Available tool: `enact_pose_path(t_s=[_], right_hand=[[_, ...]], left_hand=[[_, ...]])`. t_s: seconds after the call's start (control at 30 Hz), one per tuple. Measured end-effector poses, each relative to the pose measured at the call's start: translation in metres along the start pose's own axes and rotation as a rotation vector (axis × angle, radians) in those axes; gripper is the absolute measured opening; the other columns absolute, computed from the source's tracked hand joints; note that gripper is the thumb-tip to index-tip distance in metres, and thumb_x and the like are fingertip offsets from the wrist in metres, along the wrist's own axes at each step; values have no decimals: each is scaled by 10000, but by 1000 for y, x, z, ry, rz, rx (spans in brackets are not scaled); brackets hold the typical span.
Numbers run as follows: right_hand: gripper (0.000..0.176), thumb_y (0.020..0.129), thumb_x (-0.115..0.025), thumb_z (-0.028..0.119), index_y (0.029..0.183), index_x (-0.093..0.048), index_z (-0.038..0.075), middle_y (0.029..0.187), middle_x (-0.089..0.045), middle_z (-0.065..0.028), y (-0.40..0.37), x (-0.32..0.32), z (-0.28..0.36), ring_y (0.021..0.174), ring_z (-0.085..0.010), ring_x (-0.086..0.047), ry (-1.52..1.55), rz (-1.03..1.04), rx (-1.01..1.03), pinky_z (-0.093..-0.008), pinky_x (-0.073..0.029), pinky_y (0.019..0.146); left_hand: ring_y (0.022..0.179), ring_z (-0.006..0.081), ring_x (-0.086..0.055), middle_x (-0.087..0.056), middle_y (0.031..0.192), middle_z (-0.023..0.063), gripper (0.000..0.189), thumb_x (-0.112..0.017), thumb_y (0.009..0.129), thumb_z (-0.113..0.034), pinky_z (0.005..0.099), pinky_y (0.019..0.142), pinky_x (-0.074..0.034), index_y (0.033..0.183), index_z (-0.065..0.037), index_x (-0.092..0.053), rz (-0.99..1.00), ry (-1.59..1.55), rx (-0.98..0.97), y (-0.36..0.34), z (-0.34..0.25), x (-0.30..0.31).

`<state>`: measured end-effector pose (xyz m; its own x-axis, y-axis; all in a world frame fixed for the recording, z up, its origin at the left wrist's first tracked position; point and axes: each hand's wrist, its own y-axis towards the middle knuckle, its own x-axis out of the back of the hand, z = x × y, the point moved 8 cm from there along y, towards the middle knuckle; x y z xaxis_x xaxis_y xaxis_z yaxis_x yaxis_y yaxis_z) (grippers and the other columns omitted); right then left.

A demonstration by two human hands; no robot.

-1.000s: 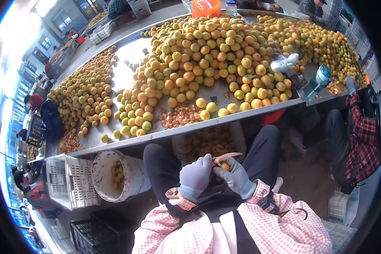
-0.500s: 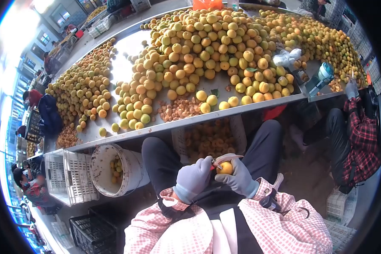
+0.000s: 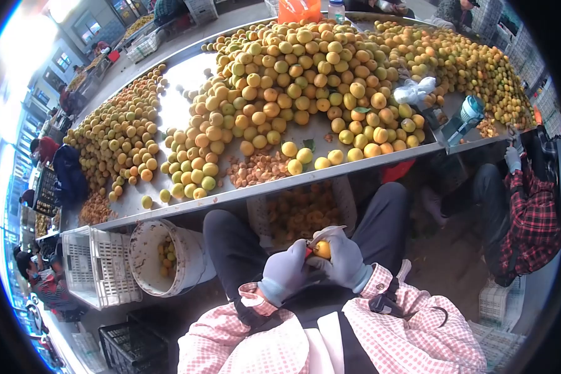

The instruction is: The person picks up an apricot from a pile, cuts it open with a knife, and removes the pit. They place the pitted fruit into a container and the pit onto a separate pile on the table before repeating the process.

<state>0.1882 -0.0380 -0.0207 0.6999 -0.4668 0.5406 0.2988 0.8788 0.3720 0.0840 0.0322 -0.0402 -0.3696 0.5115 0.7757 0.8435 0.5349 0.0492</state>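
Observation:
My left hand (image 3: pixel 285 269), in a grey glove, is closed around a small tool with a red handle (image 3: pixel 309 251), probably a knife; its blade is mostly hidden. My right hand (image 3: pixel 343 257), gloved too, grips a yellow-orange apricot (image 3: pixel 321 249) against the tool. Both hands meet above my lap, and the fingers cover much of the fruit. Just beyond them, between my knees, a white crate (image 3: pixel 350 206) holds cut apricots (image 3: pixel 299 215).
A metal table (image 3: pixel 230 194) carries heaped apricots (image 3: pixel 305 75) and a pile of brown pits (image 3: pixel 262 169). At left stand a white bucket (image 3: pixel 193 255) and white crates (image 3: pixel 115 268). A bottle (image 3: pixel 464 121) is on the table's right; a person in a checked shirt (image 3: pixel 533 224) sits nearby.
My right hand has turned further over the apricot, covering more of it. Both hands sit slightly lower relative to the crate, and the view has shifted a little.

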Motion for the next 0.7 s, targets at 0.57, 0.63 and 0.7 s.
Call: enact_pose_path(t_s=[0.57, 0.63, 0.7], right_hand=[[529, 846, -721, 396, 1159, -491, 36, 1073, -519, -73, 8, -10, -31, 956, -134, -530, 769, 204, -399, -283, -450, 853], [508, 841, -732, 377, 1148, -504, 43, 1065, -522, -66, 10, -5, -27, 953, -130, -530, 726, 188, -328, -277, -450, 859], [488, 842, -736, 355, 1142, -511, 44, 1061, -526, -60, 11, -3, -22, 962, -129, -528, 734, 167, -311, -276, -447, 862]], left_hand=[[891, 52, -517, -549, 1019, 4, 373, -711, 865, -106, 205, 791, -442, 1164, -46, -496, 262, -1080, 333, 20, 0, 6], [911, 60, -523, -549, 1048, 13, 389, -711, 864, -105, 210, 812, -442, 1182, -46, -494, 236, -1053, 294, 20, -1, 8], [931, 68, -528, -550, 1077, 21, 405, -711, 863, -105, 216, 834, -442, 1199, -47, -492, 208, -1027, 262, 18, -1, 10]])
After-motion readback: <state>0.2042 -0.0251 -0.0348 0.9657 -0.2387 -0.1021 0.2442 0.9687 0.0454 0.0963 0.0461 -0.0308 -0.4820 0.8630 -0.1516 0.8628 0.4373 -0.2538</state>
